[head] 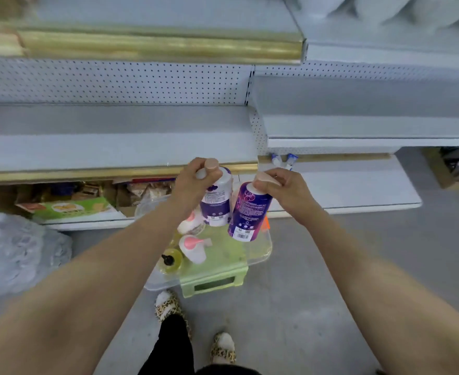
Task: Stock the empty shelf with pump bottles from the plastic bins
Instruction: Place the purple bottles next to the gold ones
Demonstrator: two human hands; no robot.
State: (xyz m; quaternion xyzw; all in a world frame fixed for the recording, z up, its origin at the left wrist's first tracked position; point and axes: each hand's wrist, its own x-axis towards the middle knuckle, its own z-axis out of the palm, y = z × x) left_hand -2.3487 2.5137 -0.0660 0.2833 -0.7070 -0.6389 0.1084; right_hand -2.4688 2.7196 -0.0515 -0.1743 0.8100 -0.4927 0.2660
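Note:
My left hand [195, 180] grips the pump top of a white and purple pump bottle [217, 201]. My right hand [279, 188] grips the pink pump of a purple pump bottle [247, 215], which hangs tilted. Both bottles hang above a clear plastic bin [260, 253] on the floor. Inside the bin lie a white bottle with a pink pump [195, 247], a yellow bottle with a black pump [172, 260] and another white bottle [189, 224]. The empty grey shelf [114, 139] with a gold front strip runs just beyond my hands.
A green stool [212, 282] stands under the bin. A second empty shelf [358, 125] sits to the right, with a lower shelf [358, 190] beneath. Packaged goods [74, 207] fill the bottom left shelf. A clear plastic bag [14, 250] lies left. My slippered feet [195, 328] stand below.

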